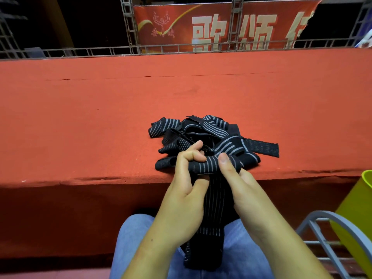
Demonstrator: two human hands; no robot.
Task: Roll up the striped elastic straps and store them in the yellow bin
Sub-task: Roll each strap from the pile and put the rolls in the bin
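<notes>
Both hands are on one striped strap [203, 165] right at the edge of the red ledge [100, 117]. The left hand [185, 190] has its fingers curled round the strap's top end. The right hand [245, 190] pinches it from the three o'clock side, thumb pressed on top. The tail of the strap hangs straight down at six o'clock, between the wrists and onto the lap [132, 238].

This looks like the very start of a roll, with only the first turn formed. The best way through this step is to make that first turn tight and square to the stripes. The right thumb can feed the strap up while the left fingers turn the core. A little tension on the tail would help, since elastic tends to spring loose.

The pile of straps [203, 130] lies tangled at twelve o'clock, just beyond the knuckles and touching the held strap, so it could get caught up in the roll. The yellow bin [354, 214] sits at four o'clock, well apart, behind a grey metal rack [330, 220].
</notes>
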